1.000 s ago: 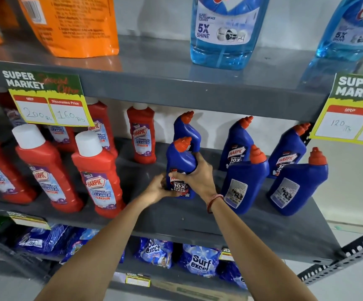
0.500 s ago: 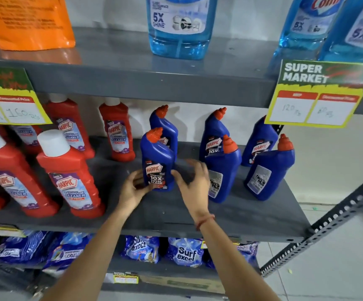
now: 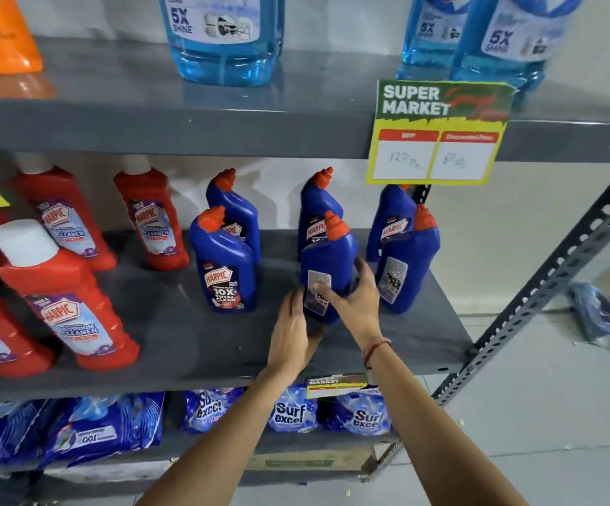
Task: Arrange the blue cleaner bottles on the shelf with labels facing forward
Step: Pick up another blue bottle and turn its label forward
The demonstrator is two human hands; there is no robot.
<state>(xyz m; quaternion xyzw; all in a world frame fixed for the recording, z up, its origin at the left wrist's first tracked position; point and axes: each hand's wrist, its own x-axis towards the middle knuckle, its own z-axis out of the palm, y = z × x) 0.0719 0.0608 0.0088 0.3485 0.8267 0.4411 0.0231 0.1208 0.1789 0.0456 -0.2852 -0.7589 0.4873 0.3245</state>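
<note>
Several blue cleaner bottles with orange caps stand on the grey middle shelf [image 3: 172, 323]. The front left bottle [image 3: 225, 272] shows its Harpic label forward. The front middle bottle [image 3: 329, 250] and the front right bottle [image 3: 409, 264] show their white back labels. Three more stand behind, one on the left [image 3: 237, 210], one in the middle [image 3: 316, 210] and one on the right [image 3: 393, 217], with front labels partly visible. My right hand [image 3: 356, 304] wraps the front middle bottle, thumb on its label. My left hand [image 3: 290, 337] lies against that bottle's lower left side, fingers straight.
Red Harpic bottles [image 3: 66, 297] fill the shelf's left half. A yellow price sign [image 3: 438, 133] hangs from the upper shelf [image 3: 186, 126], which carries light blue bottles [image 3: 223, 38]. Detergent packs [image 3: 290, 414] lie on the shelf below. A slanted metal post [image 3: 551, 272] bounds the right side.
Both hands let go of the front left bottle, now label forward, and moved right to the front middle bottle. The view shifted right as well.
</note>
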